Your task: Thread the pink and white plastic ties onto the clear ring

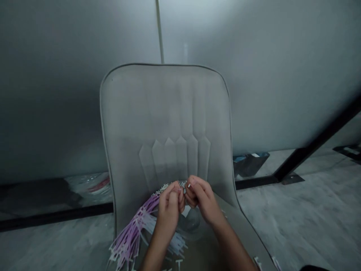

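Left hand: The left hand point(170, 201), over the middle of the chair's seat, has its fingers folded in and the thumb pressed down on them; anything within the grip is hidden.
Right hand: Close beside it over the same seat, the right hand point(200, 195) pinches a small white piece point(189, 185) between thumb and forefinger. Whether the two hands touch cannot be told.
Clear container: Beneath the hands, on the chair's seat, sits a clear round container point(191, 222), a white slip point(186, 210) showing at its near-left edge.
Purple strips: A fanned bundle of purple strips point(132, 226) with white ends spreads along the left of the chair's seat.
Pale strips: Whitish strips point(177, 242) lie on the seat just right of the purple ones, partly behind the left forearm.
Loose piece: A white T-shaped piece point(179, 263) lies toward the chair's front.
Chair: The grey chair point(169, 101) has a padded back stitched with pointed panels.
Left of chair: A clear plastic bag point(90, 188) rests low down.
Right of chair: A dark bag point(251, 165) stands near a slanted black bar point(318, 139), above a marbled floor point(296, 222).
Behind chair: A grey panelled wall point(267, 67) rises.
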A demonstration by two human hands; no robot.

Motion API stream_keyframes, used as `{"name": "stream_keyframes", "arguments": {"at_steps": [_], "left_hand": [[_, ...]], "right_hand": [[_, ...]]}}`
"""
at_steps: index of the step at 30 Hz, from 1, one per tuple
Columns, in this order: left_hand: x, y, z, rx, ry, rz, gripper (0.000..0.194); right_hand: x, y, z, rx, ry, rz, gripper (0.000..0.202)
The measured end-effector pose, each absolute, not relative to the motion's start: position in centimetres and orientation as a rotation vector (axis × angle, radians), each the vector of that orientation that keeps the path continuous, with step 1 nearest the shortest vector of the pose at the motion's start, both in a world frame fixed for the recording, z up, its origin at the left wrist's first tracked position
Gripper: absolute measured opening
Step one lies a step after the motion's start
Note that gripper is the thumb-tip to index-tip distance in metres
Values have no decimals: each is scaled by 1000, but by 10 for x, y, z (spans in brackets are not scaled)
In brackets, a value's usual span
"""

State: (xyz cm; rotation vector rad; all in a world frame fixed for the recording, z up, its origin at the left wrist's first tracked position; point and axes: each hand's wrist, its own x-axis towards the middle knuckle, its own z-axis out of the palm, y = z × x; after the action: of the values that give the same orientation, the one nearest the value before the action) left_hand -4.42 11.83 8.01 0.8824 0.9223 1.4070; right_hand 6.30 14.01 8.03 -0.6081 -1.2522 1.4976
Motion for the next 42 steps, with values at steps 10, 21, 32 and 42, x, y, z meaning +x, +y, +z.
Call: {"name": "stream_keyframes", "arguments": {"at_steps": [10,21,32,42], "left_hand": [[-48,123,75,996,1122,1227,33],[-30,140,121,1134,1020,1083,28],[-37,131,83,1023,1075,1290,30],[-42,126,82,1272,1091,1307,30]], "right_hand": [[59,143,64,-769,-1364,1263,42],[74,145,82,-726,-1156,1252,42],[64,144,70,-756,-1254,1256,41],[62,138,81,-769,-1255,1207,41]]}}
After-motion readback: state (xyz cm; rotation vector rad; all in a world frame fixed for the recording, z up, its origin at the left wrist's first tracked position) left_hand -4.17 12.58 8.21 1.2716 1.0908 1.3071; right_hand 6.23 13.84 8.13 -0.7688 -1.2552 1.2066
